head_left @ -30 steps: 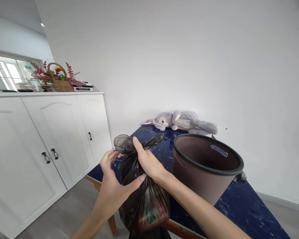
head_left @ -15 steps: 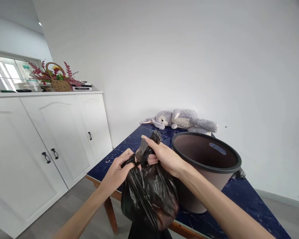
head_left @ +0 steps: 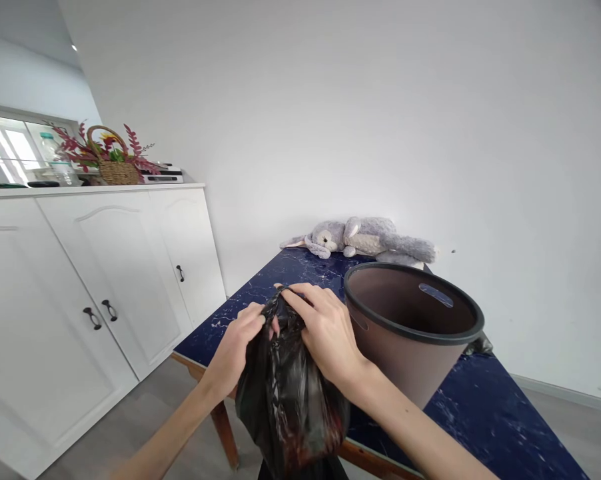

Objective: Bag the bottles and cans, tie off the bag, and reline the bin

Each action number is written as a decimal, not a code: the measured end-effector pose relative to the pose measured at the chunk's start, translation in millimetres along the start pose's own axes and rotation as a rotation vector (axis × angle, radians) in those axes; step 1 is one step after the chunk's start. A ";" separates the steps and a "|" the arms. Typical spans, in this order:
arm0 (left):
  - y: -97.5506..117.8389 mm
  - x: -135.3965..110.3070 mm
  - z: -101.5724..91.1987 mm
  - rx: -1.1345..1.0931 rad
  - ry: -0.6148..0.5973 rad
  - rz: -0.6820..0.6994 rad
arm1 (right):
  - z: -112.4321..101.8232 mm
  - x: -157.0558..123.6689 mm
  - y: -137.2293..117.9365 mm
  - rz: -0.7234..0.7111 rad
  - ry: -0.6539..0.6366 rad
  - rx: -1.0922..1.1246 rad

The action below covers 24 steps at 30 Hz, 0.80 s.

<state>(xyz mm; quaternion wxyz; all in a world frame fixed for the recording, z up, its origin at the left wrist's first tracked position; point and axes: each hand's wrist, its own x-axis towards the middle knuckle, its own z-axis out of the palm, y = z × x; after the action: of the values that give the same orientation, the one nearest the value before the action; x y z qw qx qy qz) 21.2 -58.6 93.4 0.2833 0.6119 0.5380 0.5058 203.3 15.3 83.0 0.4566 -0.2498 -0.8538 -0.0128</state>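
Observation:
A full black plastic garbage bag [head_left: 300,400] hangs at the near edge of the table, its gathered top between my hands. My left hand [head_left: 238,343] pinches the left side of the bag's neck. My right hand [head_left: 328,327] is closed over the top of the neck from the right, with fingers bent down onto the plastic. Something reddish shows faintly through the lower part of the bag. Just right of my right hand stands a brown trash can [head_left: 410,347] with a dark rim and handle slots, upright on the table.
The blue marble-patterned table [head_left: 490,407] has wooden legs. A grey plush rabbit [head_left: 365,239] lies against the wall at its back. Black plastic [head_left: 480,345] lies behind the trash can. At left, a white cabinet [head_left: 100,267] carries a flower basket [head_left: 116,167] and a bottle [head_left: 58,160].
The twisted tuft of plastic that stood up between my hands is folded down. My right hand has turned over the bag's neck, and the bag has shifted slightly left.

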 end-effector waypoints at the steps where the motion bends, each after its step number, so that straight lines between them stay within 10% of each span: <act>1: 0.0 0.7 1.1 -0.065 0.019 -0.028 | 2.7 -0.9 -2.1 -0.007 0.020 -0.040; 8: 16.1 18.9 3.5 -0.416 0.073 -0.297 | 8.8 -5.2 -11.5 -0.082 0.004 -0.070; 24: -4.3 23.7 -7.0 -0.724 0.220 -0.335 | -11.5 -47.6 -8.9 -0.036 -0.062 0.096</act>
<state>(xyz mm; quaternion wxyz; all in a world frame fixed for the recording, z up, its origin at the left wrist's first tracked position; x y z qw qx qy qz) 11.0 -36.5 99.3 0.4993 0.3189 0.4447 0.6718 230.0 -15.1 54.1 0.4413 -0.2126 -0.8714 0.0279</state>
